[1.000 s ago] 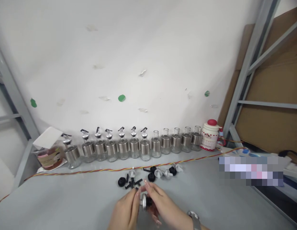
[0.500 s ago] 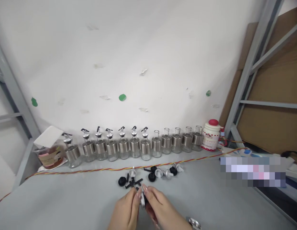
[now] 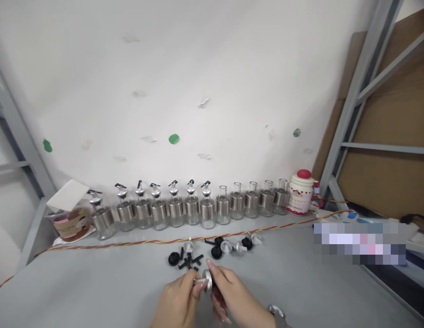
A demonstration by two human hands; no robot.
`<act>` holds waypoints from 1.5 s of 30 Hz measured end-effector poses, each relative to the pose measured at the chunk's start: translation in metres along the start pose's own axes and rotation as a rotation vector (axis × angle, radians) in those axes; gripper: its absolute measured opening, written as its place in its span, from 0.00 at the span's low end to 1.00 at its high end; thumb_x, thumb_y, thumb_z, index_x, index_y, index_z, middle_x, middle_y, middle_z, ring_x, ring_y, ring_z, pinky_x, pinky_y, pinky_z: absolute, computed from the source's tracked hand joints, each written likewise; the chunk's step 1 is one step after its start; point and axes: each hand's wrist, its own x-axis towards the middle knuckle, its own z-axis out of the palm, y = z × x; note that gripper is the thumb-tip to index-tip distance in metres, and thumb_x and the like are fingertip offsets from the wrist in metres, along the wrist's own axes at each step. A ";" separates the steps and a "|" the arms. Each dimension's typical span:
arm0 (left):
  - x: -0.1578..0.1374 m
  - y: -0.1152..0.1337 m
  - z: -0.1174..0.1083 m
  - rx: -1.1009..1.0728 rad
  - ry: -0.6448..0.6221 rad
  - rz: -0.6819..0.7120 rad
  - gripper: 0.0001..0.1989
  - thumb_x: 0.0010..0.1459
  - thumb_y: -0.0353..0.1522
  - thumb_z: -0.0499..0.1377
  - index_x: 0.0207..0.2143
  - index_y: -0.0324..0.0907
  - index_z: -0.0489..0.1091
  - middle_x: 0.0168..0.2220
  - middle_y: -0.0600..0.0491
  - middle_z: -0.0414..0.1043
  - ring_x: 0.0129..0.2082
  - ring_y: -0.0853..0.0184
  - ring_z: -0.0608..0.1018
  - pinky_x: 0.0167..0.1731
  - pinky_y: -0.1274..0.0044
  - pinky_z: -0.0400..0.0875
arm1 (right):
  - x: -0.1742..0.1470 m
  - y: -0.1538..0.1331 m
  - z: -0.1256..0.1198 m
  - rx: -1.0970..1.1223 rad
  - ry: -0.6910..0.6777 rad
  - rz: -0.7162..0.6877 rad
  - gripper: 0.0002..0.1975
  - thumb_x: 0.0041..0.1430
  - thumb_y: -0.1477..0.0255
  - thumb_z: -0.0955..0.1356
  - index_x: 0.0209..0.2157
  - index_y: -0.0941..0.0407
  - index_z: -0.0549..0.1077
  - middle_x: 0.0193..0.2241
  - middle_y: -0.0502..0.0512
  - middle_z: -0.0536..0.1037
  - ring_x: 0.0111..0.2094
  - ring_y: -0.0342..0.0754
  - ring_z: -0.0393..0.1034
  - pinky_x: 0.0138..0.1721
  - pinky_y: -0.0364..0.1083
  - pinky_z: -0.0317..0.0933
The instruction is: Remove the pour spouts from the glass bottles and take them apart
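Observation:
Near the front of the table, my left hand (image 3: 181,296) pinches the narrow spout of a silver bottle pourer (image 3: 207,281). My right hand (image 3: 228,291) grips the same pourer from the other side, around its dark base, which its fingers mostly hide. Just beyond my hands lie loose pourer parts: small black levers (image 3: 189,261), black stoppers (image 3: 174,258) and silver spouts (image 3: 226,246). Behind them stands a row of glass bottles with steel bands. Those on the left carry pourers (image 3: 206,187); those on the right have open necks (image 3: 252,187).
A twisted red and yellow wire (image 3: 140,243) crosses the grey table (image 3: 78,282) before the bottles. A plastic tub (image 3: 72,224) stands at the left end, a white jar with a red lid (image 3: 299,193) at the right. Grey shelf posts (image 3: 355,100) rise on both sides.
My hands have parted a little and turned the pourer, so its silver disc and spout now show. My right hand has shifted slightly right. The bottles and loose parts are unmoved.

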 end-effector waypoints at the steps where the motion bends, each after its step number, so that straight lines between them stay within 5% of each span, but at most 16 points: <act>1: 0.000 0.001 0.001 -0.036 -0.008 -0.028 0.15 0.60 0.37 0.39 0.24 0.44 0.58 0.15 0.60 0.61 0.15 0.71 0.66 0.18 0.83 0.58 | 0.000 0.001 0.001 -0.016 0.012 -0.013 0.25 0.49 0.46 0.55 0.20 0.55 0.58 0.05 0.38 0.54 0.06 0.37 0.48 0.09 0.37 0.50; 14: 0.006 0.012 0.011 -0.593 -0.130 -0.627 0.22 0.53 0.51 0.41 0.21 0.44 0.56 0.07 0.65 0.49 0.07 0.74 0.54 0.07 0.84 0.50 | -0.007 0.000 0.000 -0.159 0.137 -0.077 0.24 0.53 0.50 0.55 0.22 0.56 0.61 0.13 0.42 0.57 0.14 0.38 0.52 0.14 0.38 0.50; 16: 0.004 0.009 0.011 -0.527 -0.102 -0.546 0.21 0.55 0.49 0.40 0.22 0.44 0.56 0.08 0.64 0.51 0.08 0.73 0.58 0.09 0.83 0.53 | -0.003 0.000 -0.001 -0.084 0.085 -0.019 0.24 0.51 0.48 0.56 0.22 0.56 0.61 0.10 0.40 0.55 0.10 0.37 0.50 0.11 0.37 0.48; 22: -0.001 -0.003 0.003 0.157 0.077 0.078 0.12 0.60 0.34 0.41 0.28 0.44 0.61 0.18 0.57 0.67 0.17 0.70 0.71 0.19 0.82 0.61 | -0.003 -0.008 -0.002 0.243 -0.134 0.178 0.25 0.51 0.49 0.56 0.21 0.57 0.63 0.07 0.39 0.56 0.06 0.36 0.50 0.13 0.39 0.55; 26: 0.004 0.001 -0.002 0.371 0.069 0.282 0.12 0.58 0.27 0.42 0.27 0.44 0.61 0.20 0.55 0.70 0.18 0.70 0.72 0.18 0.82 0.62 | -0.008 -0.015 -0.003 0.378 -0.167 0.196 0.23 0.53 0.53 0.58 0.19 0.58 0.64 0.11 0.42 0.61 0.07 0.34 0.47 0.12 0.37 0.53; 30: 0.007 0.007 -0.004 0.355 0.035 0.329 0.12 0.57 0.27 0.42 0.24 0.43 0.60 0.18 0.55 0.69 0.17 0.69 0.71 0.17 0.82 0.61 | -0.006 -0.014 0.000 0.304 -0.035 0.219 0.21 0.54 0.56 0.58 0.17 0.57 0.61 0.10 0.43 0.62 0.08 0.34 0.44 0.11 0.37 0.50; 34: 0.002 0.006 0.002 0.089 -0.035 0.114 0.12 0.59 0.33 0.42 0.25 0.43 0.60 0.19 0.57 0.68 0.18 0.71 0.70 0.19 0.83 0.60 | 0.000 -0.003 0.004 0.123 0.188 0.178 0.17 0.54 0.60 0.58 0.16 0.54 0.57 0.06 0.38 0.51 0.07 0.36 0.43 0.10 0.37 0.43; 39: 0.004 0.013 0.008 -0.475 -0.116 -0.343 0.20 0.55 0.47 0.44 0.19 0.43 0.55 0.09 0.63 0.53 0.11 0.75 0.59 0.13 0.84 0.54 | 0.001 0.007 0.003 0.007 0.248 0.089 0.19 0.54 0.58 0.59 0.15 0.54 0.57 0.05 0.39 0.50 0.09 0.38 0.47 0.14 0.39 0.45; 45: 0.014 0.019 0.008 -1.068 -0.387 -0.727 0.28 0.40 0.59 0.47 0.13 0.44 0.51 0.04 0.66 0.43 0.03 0.79 0.48 0.04 0.84 0.40 | -0.015 -0.006 -0.005 -0.622 0.290 -0.421 0.21 0.58 0.61 0.53 0.16 0.55 0.57 0.15 0.49 0.61 0.20 0.43 0.55 0.25 0.44 0.50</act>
